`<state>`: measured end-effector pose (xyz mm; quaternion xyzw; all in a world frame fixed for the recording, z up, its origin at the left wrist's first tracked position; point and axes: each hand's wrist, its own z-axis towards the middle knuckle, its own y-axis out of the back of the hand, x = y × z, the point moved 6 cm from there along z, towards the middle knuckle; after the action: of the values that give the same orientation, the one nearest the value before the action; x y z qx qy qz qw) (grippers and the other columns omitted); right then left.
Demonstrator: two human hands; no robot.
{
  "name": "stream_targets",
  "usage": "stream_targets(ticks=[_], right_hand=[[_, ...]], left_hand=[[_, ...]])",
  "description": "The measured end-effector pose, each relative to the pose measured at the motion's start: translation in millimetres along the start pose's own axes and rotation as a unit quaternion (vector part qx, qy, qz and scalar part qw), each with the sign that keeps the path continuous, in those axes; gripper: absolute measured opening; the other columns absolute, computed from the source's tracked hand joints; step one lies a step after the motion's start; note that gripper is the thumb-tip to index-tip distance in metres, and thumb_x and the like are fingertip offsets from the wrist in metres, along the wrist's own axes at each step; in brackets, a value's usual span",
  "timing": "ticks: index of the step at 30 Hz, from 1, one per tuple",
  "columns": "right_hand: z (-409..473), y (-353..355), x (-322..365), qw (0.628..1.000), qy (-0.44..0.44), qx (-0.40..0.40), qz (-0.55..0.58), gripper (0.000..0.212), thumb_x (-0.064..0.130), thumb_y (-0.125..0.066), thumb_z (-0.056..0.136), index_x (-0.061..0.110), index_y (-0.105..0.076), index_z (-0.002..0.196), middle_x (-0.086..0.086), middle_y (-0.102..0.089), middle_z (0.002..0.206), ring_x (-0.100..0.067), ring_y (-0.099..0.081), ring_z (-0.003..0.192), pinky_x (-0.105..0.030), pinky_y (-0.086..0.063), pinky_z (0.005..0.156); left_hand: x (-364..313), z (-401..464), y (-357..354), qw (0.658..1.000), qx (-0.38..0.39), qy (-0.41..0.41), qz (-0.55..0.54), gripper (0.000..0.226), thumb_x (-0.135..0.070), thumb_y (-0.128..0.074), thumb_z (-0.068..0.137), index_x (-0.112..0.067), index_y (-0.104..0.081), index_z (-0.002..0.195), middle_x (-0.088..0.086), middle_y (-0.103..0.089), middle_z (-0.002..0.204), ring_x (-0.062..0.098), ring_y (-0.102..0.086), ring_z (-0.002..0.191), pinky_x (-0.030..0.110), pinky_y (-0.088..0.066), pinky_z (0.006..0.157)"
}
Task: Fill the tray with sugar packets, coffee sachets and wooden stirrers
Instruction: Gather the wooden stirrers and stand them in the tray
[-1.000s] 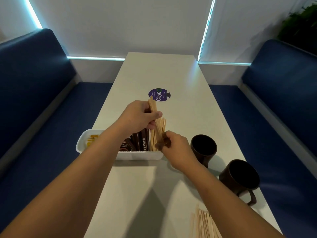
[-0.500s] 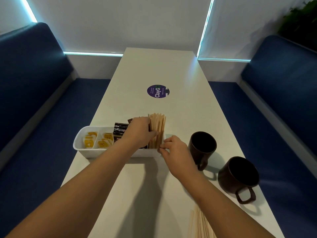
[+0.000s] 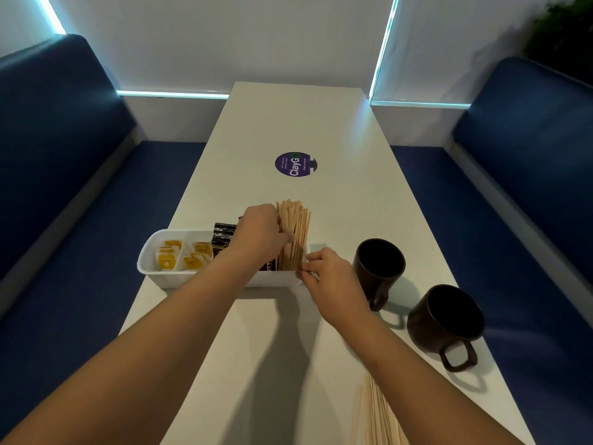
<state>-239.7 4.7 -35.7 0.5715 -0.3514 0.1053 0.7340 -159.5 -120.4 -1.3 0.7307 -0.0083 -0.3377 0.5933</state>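
Near the left edge of the surface (image 3: 288, 117), a white tray (image 3: 167, 281) is shown with 3 kinds of stock: sugar packets (image 3: 183, 256) in its left compartments, dark coffee sachets (image 3: 223, 237) in the middle, and wooden stirrers (image 3: 293, 232) standing upright at its right end. The bundle of stirrers is grasped from the left by the left hand (image 3: 260, 236), its fingers curled round the sticks. The tray's right end is pinched at the rim by the right hand (image 3: 327, 277), thumb and fingers bent. Both forearms are extended forward from the near edge, the left crossing above the tray. The stirrers are judged light, thin and stiff, liable to fan out or tip; a hold round the middle of the bundle is advised. Loose stirrers (image 3: 375, 415) are seen at the near edge, and 2 dark mugs (image 3: 378, 268) near the right edge. A round purple sticker (image 3: 293, 164) lies further up the surface.
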Motion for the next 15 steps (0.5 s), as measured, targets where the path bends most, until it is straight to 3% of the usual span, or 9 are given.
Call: stream_targets(ticks=[5, 9, 15], right_hand=[[-3, 4, 0, 1.0, 0.003, 0.008, -0.012, 0.026, 0.021, -0.057, 0.095, 0.01, -0.071, 0.115, 0.0, -0.061, 0.123, -0.016, -0.059, 0.111, -0.02, -0.042, 0.09], [-16, 21, 6, 1.0, 0.004, -0.015, 0.013, 0.026, 0.018, -0.059, 0.094, 0.011, -0.069, 0.116, -0.002, -0.065, 0.117, -0.016, -0.062, 0.103, -0.03, -0.049, 0.092], [-65, 67, -1, 0.993, -0.03, -0.082, 0.076, 0.022, 0.023, -0.064, 0.091, 0.016, -0.069, 0.111, 0.006, -0.066, 0.101, 0.001, -0.06, 0.081, -0.014, -0.051, 0.078]], left_hand=[[-4, -7, 8, 1.0, -0.024, 0.007, 0.015, 0.03, -0.032, -0.069, 0.088, -0.004, -0.067, 0.099, 0.012, -0.07, 0.097, 0.025, -0.066, 0.086, 0.034, -0.057, 0.076], [-12, -21, 13, 0.998, -0.042, -0.004, -0.042, 0.033, -0.032, -0.07, 0.087, -0.01, -0.066, 0.111, 0.007, -0.069, 0.107, 0.023, -0.064, 0.096, 0.033, -0.054, 0.083], [-43, -81, 16, 0.989, -0.091, -0.046, -0.11, 0.028, -0.037, -0.067, 0.087, -0.013, -0.069, 0.103, 0.001, -0.072, 0.09, 0.017, -0.066, 0.086, 0.036, -0.055, 0.084]])
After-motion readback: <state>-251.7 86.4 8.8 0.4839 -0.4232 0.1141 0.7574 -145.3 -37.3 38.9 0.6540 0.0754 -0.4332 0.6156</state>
